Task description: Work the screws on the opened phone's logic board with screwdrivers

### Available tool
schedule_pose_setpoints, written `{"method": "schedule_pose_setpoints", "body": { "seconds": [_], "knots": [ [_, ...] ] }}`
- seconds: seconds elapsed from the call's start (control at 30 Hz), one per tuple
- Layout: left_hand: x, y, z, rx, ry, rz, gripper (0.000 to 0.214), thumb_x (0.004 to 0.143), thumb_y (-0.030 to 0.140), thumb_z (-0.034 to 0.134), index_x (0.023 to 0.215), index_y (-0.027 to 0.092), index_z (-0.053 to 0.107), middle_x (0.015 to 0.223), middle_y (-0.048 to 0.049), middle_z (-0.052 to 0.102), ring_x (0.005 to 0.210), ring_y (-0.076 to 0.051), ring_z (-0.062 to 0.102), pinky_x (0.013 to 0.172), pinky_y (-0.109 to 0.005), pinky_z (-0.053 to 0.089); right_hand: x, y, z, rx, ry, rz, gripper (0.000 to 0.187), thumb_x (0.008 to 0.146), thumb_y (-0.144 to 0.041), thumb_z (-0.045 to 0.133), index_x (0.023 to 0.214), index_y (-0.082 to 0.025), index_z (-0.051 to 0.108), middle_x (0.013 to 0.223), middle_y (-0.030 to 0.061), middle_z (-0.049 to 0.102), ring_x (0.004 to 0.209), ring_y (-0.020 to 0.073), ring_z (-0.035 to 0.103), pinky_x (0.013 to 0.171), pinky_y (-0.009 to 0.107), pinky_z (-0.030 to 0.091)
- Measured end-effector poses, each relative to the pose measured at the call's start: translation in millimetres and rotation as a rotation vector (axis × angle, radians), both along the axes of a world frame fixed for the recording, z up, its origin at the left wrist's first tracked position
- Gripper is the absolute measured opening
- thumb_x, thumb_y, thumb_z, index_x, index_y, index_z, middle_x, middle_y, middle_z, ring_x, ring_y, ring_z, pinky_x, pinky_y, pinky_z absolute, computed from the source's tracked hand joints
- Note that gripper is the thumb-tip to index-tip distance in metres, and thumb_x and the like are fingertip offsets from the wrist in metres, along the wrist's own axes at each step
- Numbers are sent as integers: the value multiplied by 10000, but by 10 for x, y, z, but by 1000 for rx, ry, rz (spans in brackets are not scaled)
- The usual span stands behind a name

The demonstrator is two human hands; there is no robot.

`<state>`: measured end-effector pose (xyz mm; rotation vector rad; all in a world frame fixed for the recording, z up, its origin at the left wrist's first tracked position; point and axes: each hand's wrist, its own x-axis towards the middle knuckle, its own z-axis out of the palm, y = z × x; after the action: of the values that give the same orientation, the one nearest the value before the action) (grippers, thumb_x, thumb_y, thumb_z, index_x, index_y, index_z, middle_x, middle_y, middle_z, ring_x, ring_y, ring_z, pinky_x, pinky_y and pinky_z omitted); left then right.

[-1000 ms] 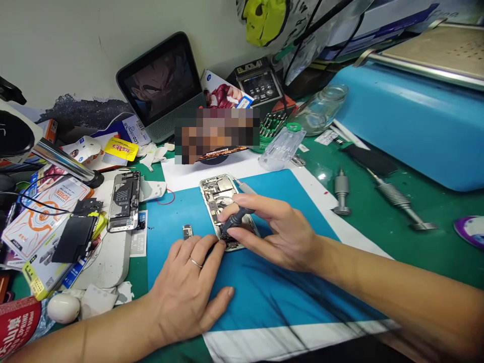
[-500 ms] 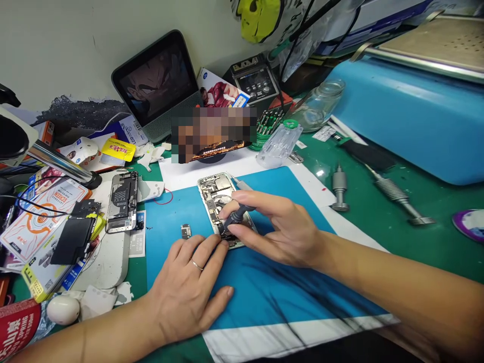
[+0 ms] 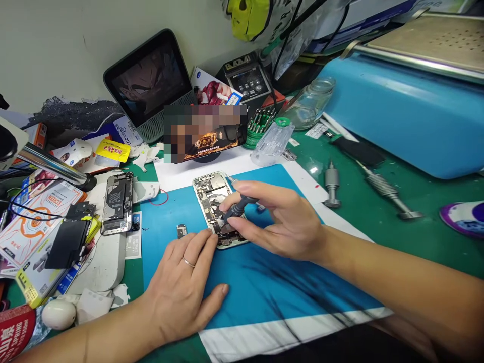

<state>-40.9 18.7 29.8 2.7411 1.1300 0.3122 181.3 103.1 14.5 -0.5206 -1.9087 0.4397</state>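
An opened phone (image 3: 212, 199) with its insides showing lies on a blue mat (image 3: 264, 287). My right hand (image 3: 280, 222) pinches a dark screwdriver (image 3: 236, 210), its tip down in the phone's lower half. My left hand (image 3: 185, 287) rests flat on the mat, fingers stretched out, fingertips against the phone's lower left corner. It wears a ring. A small loose part (image 3: 181, 231) lies on the mat just left of the phone.
A second opened phone (image 3: 116, 203) lies at the left among boxes and packaging. A small screen device (image 3: 149, 83) stands at the back. A glass jar (image 3: 308, 106), a screwdriver set (image 3: 260, 123), metal tools (image 3: 331, 189) and a big blue machine (image 3: 408, 121) fill the right.
My right hand has lifted the screwdriver's handle a little and shifted up along the phone. The left hand stays put. The view has drifted slightly.
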Motion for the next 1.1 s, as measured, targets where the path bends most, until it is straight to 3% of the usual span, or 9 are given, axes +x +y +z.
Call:
{"method": "schedule_pose_setpoints", "body": {
  "seconds": [0.3, 0.47, 0.6, 0.83, 0.97, 1.1],
  "knots": [
    [11, -6, 11, -20, 2, 41, 592, 973, 373, 530, 1447, 46, 395, 1406, -208, 500, 1246, -354, 478, 1020, -511, 409, 110, 30, 16, -59, 28, -158, 679, 879, -147, 676, 1455, -341, 375, 1089, 41, 680, 800, 191, 701, 747, 390, 632],
    [12, -10, 31, -24, 4, 18, 513, 975, 353, 523, 1411, 90, 459, 1350, -190, 531, 1191, -358, 506, 960, -523, 429, 228, 154, 100, -153, 16, -421, 440, 890, -223, 684, 1254, -315, 456, 1029, 30, 681, 849, 213, 710, 616, 353, 574],
    [16, -3, 33, -33, 0, 9, 477, 977, 334, 513, 1397, 111, 481, 1330, -185, 529, 1164, -359, 506, 937, -539, 438, 312, 285, 157, -157, -136, -568, 188, 889, -206, 671, 993, -253, 523, 942, 17, 698, 854, 206, 712, 686, 338, 558],
    [19, 2, 35, -17, -6, 2, 441, 978, 310, 510, 1377, 122, 505, 1323, -181, 524, 1166, -351, 490, 941, -538, 434, 372, 320, 182, -103, -596, -530, 129, 930, -134, 512, 824, -205, 533, 913, 63, 689, 820, 219, 676, 681, 324, 473],
    [23, 3, 37, -33, -10, -4, 445, 975, 307, 516, 1376, 114, 501, 1321, -182, 525, 1170, -351, 484, 941, -543, 437, 370, 313, 184, -225, -757, -466, 92, 928, -167, 504, 865, -194, 566, 913, 65, 656, 828, 224, 654, 685, 326, 450],
    [23, -1, 38, -49, -7, 2, 451, 977, 320, 514, 1381, 120, 495, 1325, -180, 527, 1174, -357, 484, 940, -556, 441, 336, 286, 194, -301, -851, -436, 225, 990, -309, 453, 829, -203, 570, 875, 58, 633, 855, 229, 639, 705, 331, 442]
  ]
}}
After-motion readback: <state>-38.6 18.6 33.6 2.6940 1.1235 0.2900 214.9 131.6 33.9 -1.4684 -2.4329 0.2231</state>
